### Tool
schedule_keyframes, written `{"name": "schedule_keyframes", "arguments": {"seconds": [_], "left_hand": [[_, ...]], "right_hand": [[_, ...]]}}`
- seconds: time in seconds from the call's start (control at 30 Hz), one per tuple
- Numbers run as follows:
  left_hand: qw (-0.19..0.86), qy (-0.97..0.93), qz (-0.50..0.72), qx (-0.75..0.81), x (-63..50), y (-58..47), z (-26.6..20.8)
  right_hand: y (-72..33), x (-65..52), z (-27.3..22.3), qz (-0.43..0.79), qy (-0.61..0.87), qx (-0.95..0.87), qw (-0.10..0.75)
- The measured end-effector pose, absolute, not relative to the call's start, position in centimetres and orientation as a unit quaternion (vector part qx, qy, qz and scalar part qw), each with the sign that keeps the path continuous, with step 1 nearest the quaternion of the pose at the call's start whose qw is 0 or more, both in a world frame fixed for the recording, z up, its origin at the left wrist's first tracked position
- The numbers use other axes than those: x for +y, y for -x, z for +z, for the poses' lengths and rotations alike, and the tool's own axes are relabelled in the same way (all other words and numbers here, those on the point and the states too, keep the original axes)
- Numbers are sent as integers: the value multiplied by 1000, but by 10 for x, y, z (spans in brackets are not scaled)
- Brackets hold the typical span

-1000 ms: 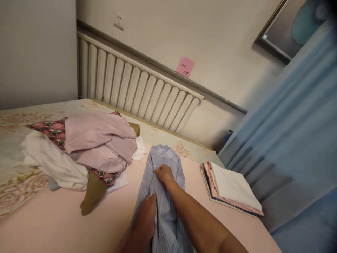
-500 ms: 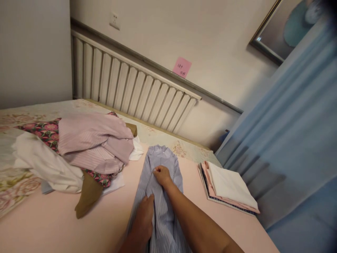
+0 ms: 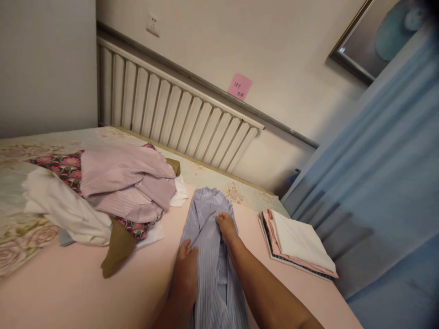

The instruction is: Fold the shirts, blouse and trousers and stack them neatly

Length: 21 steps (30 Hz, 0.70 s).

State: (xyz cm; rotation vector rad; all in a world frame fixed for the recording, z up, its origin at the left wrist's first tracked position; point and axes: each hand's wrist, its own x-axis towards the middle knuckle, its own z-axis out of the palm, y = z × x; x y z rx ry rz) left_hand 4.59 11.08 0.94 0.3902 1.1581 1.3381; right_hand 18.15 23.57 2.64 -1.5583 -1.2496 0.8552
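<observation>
Shirt (image 3: 208, 262) under both hands: lying lengthwise, light blue and ribbed, on a pink sheet (image 3: 137, 297), with the collar (image 3: 210, 195) just beyond the fingertips. Pinching the front edge, apparently, between the fingers of the right hand (image 3: 227, 228). Resting the left hand (image 3: 187, 272) against the shirt's left side, with thumb and forefinger slightly parted; cannot tell whether also gripping fabric there. Perhaps risking a slip, from holding so little of the edge; perhaps dragging the lower layer askew, from tugging one panel while barely steadying the other; perhaps leaving creases beneath the left fingers, from pressing unevenly. Showing, well left of the fingers, a loose heap (image 3: 126, 180) of mauve, white and olive garments; to their right, a folded stack (image 3: 303, 237), possibly risking a nudge from swinging the right forearm (image 3: 267, 285) outward.
</observation>
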Motion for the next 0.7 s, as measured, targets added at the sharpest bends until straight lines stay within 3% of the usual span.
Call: {"name": "schedule_keyframes", "arguments": {"seconds": [0.47, 0.7], "left_hand": [[672, -111, 594, 428, 123, -38, 19], [675, -160, 576, 432, 115, -34, 28]], "right_hand": [[-192, 236, 34, 288, 674, -516, 444], [-221, 146, 55, 264, 654, -586, 399]]}}
